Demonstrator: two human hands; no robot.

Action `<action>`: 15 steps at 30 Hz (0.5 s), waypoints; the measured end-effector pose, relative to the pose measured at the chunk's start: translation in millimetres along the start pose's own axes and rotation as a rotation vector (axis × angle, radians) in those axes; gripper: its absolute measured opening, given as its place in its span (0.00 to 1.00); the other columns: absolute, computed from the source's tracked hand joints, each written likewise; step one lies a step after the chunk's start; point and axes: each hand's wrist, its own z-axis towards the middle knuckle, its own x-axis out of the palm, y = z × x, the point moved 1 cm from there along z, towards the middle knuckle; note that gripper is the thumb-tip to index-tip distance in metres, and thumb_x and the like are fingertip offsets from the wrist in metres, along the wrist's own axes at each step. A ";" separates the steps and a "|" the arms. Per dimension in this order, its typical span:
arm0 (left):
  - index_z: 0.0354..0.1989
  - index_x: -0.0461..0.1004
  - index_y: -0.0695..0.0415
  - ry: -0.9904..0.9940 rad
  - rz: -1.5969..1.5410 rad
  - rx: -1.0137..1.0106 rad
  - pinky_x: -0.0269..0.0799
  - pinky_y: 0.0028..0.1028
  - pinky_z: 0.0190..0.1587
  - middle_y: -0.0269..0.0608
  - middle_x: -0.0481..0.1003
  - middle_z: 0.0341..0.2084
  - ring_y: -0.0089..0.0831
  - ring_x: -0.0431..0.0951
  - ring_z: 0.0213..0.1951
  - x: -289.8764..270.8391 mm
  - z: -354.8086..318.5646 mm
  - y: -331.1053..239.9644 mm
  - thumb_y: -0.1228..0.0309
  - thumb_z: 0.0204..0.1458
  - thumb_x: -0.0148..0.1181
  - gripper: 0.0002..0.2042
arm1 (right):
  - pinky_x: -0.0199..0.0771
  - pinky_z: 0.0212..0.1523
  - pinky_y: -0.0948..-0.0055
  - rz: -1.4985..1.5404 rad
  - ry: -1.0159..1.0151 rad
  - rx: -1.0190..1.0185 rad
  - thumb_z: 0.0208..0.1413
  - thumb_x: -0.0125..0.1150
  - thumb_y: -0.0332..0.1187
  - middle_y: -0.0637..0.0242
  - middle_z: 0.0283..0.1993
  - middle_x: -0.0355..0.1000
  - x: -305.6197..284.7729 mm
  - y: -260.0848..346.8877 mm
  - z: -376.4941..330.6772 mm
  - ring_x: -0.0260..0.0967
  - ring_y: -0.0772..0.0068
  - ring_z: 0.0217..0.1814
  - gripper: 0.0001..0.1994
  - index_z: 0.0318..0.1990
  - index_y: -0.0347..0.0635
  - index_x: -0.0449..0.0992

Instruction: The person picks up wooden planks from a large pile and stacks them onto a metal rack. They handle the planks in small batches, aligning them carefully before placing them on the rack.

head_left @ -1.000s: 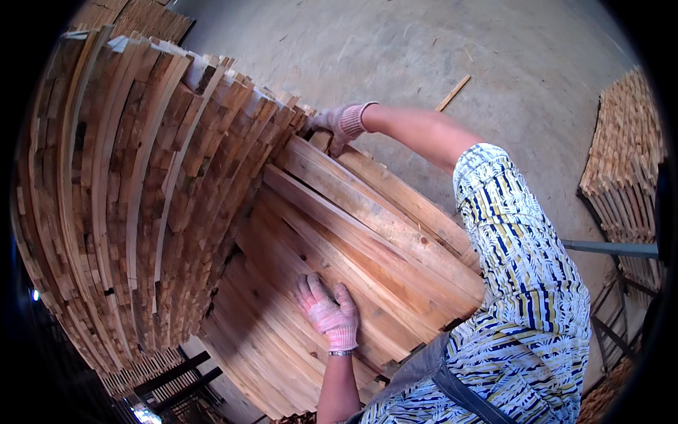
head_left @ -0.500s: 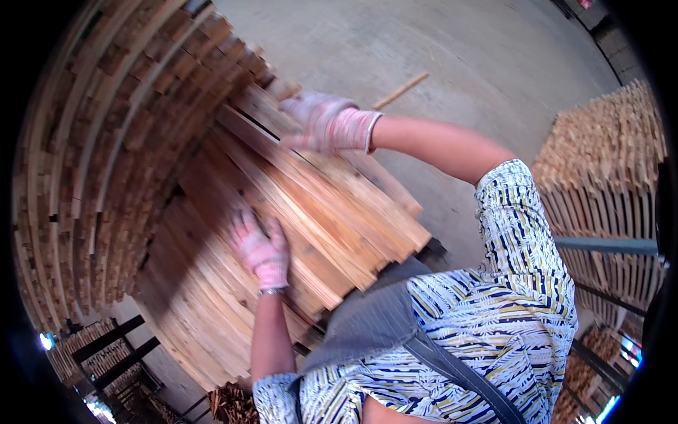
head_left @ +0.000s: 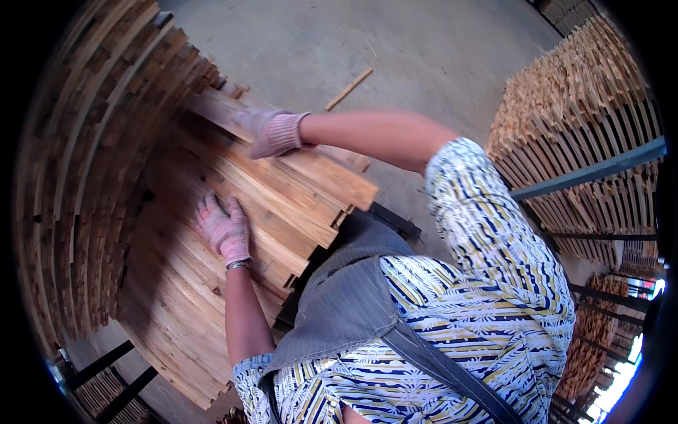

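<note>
My left hand (head_left: 224,227), in a pink and white knitted glove, lies flat on a layer of wooden boards (head_left: 272,237) set side by side, its fingers spread. My right hand (head_left: 274,133), gloved alike, is closed over a wooden board (head_left: 332,175) at the right side of the layer. That board sits slightly above its neighbours, and its near end juts out past theirs. The fingertips of my right hand are partly hidden behind the board.
A tall stack of wood strips (head_left: 92,162) rises on the left. Another stack (head_left: 572,106) stands at right behind a grey metal bar (head_left: 593,169). A loose stick (head_left: 349,89) lies on the concrete floor (head_left: 424,56). Black metal bars (head_left: 127,392) show at lower left.
My right hand, blurred over the boards before, now grips a board, which has come up and toward me. My left hand stays flat on the boards. The whole view has shifted.
</note>
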 end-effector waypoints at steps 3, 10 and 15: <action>0.64 0.67 0.56 -0.005 0.005 -0.021 0.50 0.44 0.71 0.53 0.65 0.66 0.49 0.60 0.68 -1.6 -0.1 3.8 0.47 0.59 0.52 0.31 | 0.64 0.69 0.56 -0.222 -0.072 -0.038 0.51 0.66 0.41 0.44 0.76 0.48 -2.2 -4.0 -26.4 0.60 0.38 0.70 0.41 0.72 0.42 0.55; 0.64 0.67 0.56 0.024 -0.013 -0.040 0.50 0.44 0.72 0.51 0.64 0.66 0.50 0.59 0.69 -1.3 -2.2 -6.8 0.47 0.59 0.52 0.30 | 0.66 0.68 0.59 -0.145 0.019 0.177 0.50 0.65 0.35 0.41 0.71 0.58 10.1 -39.9 -25.4 0.62 0.45 0.71 0.44 0.75 0.44 0.49; 0.65 0.66 0.55 0.079 0.005 -0.087 0.47 0.45 0.73 0.51 0.63 0.67 0.50 0.57 0.70 -10.4 -2.8 -9.3 0.50 0.57 0.54 0.30 | 0.70 0.63 0.56 -0.071 -0.076 0.224 0.53 0.61 0.38 0.39 0.59 0.70 -22.7 -56.6 -52.8 0.69 0.44 0.64 0.39 0.72 0.41 0.54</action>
